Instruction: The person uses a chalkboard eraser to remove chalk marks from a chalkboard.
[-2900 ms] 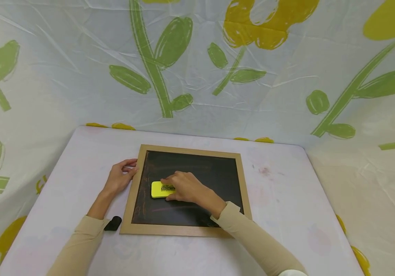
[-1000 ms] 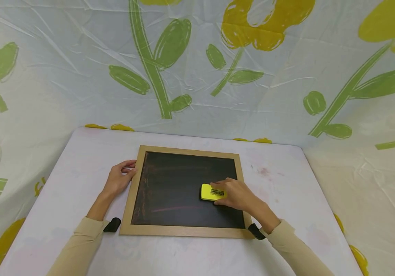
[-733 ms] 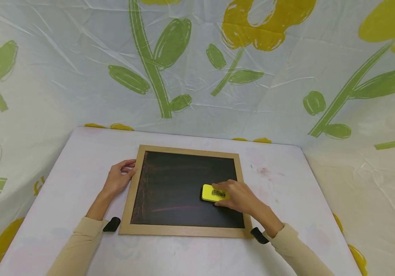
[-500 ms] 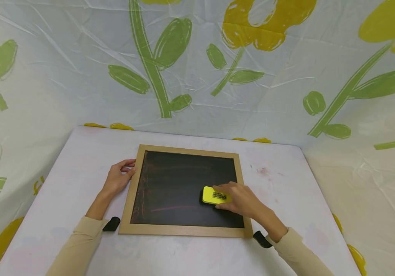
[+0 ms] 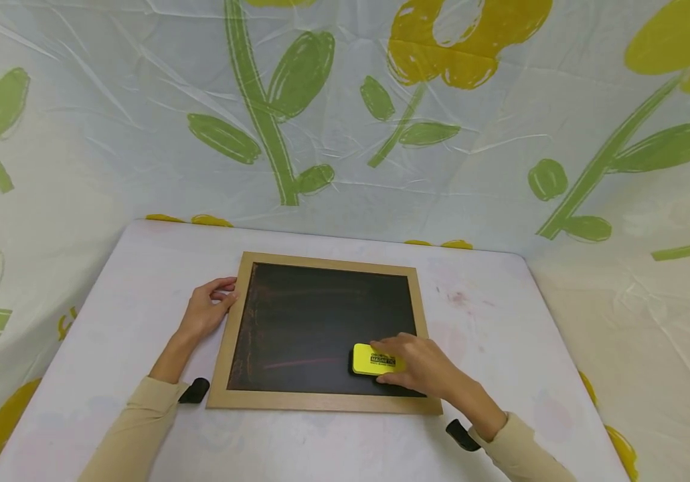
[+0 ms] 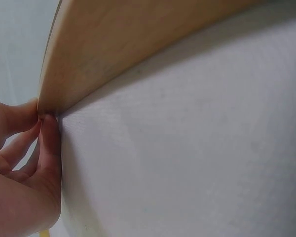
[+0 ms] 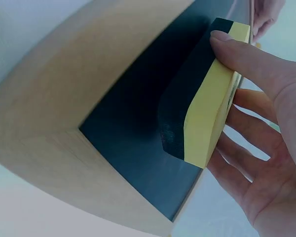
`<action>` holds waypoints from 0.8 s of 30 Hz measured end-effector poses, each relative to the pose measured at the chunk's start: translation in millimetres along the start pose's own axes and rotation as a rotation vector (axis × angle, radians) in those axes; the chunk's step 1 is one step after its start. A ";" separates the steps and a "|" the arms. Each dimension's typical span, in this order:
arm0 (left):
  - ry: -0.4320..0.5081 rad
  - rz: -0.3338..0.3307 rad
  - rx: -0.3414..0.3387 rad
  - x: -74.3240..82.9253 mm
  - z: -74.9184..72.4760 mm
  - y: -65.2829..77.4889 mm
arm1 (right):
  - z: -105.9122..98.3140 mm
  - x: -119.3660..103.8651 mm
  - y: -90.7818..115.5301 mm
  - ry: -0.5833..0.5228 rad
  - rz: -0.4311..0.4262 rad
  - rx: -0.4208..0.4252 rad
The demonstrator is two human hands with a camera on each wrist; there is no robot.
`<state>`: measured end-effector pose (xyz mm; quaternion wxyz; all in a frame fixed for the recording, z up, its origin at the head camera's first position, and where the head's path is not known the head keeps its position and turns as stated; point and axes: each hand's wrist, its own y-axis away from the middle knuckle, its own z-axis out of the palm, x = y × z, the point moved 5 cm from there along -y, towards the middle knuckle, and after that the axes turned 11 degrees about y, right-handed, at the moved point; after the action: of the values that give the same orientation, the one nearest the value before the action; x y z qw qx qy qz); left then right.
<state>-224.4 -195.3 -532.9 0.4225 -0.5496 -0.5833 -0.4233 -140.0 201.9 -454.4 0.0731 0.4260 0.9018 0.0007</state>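
A yellow-topped eraser [image 5: 375,360] with a black felt base lies on the lower right of a wood-framed chalkboard [image 5: 314,314]. My right hand [image 5: 419,365] grips it by its long sides, thumb on the near side and fingers on the far side. In the right wrist view the thumb presses the black layer of the eraser [image 7: 207,108]. At the board's left edge, my left hand [image 5: 205,311] holds the wooden frame [image 6: 113,44] between thumb and fingertips. A pink chalk streak [image 5: 302,363] runs left of the eraser, and faint orange smudges mark the board's left side.
The board lies flat on a white table [image 5: 489,348] with faint reddish stains to its right. A flower-printed cloth [image 5: 345,134] hangs behind and at the sides. Black wrist-worn pieces [image 5: 194,391] show at both sleeve cuffs.
The right hand carried the eraser from the board's left side to its right, then slid it down toward the near edge. The left hand stays at the frame; the board stays put.
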 end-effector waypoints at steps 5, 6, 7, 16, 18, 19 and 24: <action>0.002 0.004 0.003 0.4 0.2 -0.2 | 2.2 -4.3 0.0 -0.008 0.005 -0.005; 0.000 0.003 0.002 0.3 0.1 -0.2 | 2.6 -4.9 -0.2 -0.006 0.006 -0.007; -0.004 0.002 0.001 0.2 0.0 -0.3 | 3.1 -5.3 -0.3 -0.003 0.008 -0.009; -0.010 -0.018 0.002 -1.2 0.3 -0.3 | 5.8 -9.0 -3.5 0.026 0.006 -0.003; -0.014 -0.018 0.003 -1.6 0.5 -0.3 | 5.6 -10.5 -4.6 0.037 -0.005 0.011; -0.013 -0.018 0.002 -1.6 0.7 -0.2 | 5.5 -11.6 -5.4 0.041 -0.010 0.017; -0.008 -0.010 0.002 -0.9 1.9 0.3 | 4.7 -16.9 -9.9 0.079 -0.037 0.031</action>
<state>-224.1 -193.7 -534.3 0.4186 -0.5480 -0.5881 -0.4226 -136.5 182.3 -457.4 0.0307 0.4101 0.9115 0.0025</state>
